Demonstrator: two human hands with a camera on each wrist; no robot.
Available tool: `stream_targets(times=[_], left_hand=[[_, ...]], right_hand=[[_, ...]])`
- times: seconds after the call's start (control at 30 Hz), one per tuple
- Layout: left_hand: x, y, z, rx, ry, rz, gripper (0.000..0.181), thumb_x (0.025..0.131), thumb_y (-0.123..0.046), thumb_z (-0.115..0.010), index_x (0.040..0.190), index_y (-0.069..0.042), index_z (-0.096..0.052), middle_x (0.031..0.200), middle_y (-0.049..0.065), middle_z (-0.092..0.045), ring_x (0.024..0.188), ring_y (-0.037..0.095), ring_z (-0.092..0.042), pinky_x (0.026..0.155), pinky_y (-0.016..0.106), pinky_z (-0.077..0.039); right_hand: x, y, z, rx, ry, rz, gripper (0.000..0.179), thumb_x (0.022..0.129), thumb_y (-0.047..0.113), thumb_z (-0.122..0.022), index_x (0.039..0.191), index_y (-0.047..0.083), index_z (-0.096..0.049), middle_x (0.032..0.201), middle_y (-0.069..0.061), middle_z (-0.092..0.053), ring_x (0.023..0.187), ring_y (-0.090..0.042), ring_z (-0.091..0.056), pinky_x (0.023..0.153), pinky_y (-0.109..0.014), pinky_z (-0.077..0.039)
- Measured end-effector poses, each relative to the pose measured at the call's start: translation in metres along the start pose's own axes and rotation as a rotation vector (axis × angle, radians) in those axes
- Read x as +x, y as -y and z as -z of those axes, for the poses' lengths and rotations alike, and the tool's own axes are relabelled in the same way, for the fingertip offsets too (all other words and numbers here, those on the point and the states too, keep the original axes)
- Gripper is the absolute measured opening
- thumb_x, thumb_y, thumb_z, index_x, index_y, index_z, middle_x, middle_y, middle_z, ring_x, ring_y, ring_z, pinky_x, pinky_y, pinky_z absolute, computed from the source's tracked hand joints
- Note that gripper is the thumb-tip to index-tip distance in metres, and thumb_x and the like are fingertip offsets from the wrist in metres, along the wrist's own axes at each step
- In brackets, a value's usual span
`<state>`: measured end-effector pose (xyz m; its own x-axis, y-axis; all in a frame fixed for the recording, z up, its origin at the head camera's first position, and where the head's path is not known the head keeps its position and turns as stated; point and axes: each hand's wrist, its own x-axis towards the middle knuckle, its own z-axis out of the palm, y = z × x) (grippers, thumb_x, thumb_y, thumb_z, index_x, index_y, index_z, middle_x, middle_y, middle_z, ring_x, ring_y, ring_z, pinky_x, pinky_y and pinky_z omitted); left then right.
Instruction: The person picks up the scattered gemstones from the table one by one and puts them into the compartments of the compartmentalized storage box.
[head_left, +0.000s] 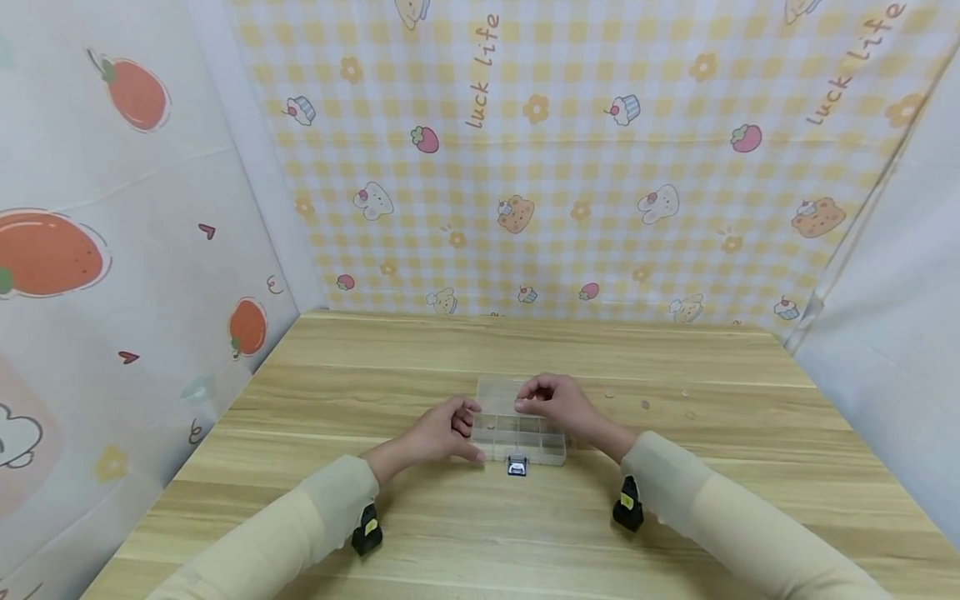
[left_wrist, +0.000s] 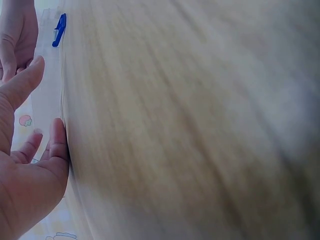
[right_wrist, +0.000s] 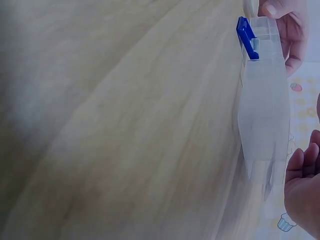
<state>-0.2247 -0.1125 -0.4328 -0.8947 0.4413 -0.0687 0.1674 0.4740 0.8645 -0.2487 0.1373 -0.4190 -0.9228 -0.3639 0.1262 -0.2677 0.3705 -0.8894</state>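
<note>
Box [head_left: 529, 438] (clear) against left hand [head_left: 442, 429]

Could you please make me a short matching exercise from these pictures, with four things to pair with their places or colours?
Things:
1. Left hand
2. Latch
3. Right hand
4. Scattered small round pieces

Places or colours:
A. Blue, at the front of the clear plastic box
B. Lying on the wooden table, to the right of the box
C. At the box's left end
D. Fingers over the open box

Right pairs: 1-C, 2-A, 3-D, 4-B.
</note>
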Motion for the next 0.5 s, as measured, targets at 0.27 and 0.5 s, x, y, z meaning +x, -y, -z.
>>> stream_targets(times=[0.27, 0.5], left_hand=[[0.0, -0.001, 0.001, 0.01, -0.001, -0.004, 0.067, 0.069, -0.014, -0.09, 0.124, -0.003, -0.053, 0.107, 0.007, -0.055, 0.094, 0.02, -0.054, 0.083, 0.034, -0.047], [0.0, -0.001, 0.001, 0.001, 0.003, -0.011, 0.069, 0.068, -0.013, -0.09, 0.125, -0.001, -0.053, 0.107, 0.009, -0.055, 0.094, 0.021, -0.054, 0.083, 0.037, -0.047]], right_hand=[[0.007, 0.001, -0.007, -0.022, 0.072, 0.007, 0.013, 0.084, 0.015, -0.077, 0.091, 0.006, -0.07, 0.079, -0.002, -0.058, 0.069, -0.016, -0.047, 0.059, -0.024, -0.038], [0.011, -0.002, -0.012, -0.043, 0.092, 0.04, 0.011, 0.083, 0.011, -0.078, 0.089, 0.005, -0.071, 0.08, -0.002, -0.059, 0.066, -0.015, -0.045, 0.056, -0.023, -0.037]])
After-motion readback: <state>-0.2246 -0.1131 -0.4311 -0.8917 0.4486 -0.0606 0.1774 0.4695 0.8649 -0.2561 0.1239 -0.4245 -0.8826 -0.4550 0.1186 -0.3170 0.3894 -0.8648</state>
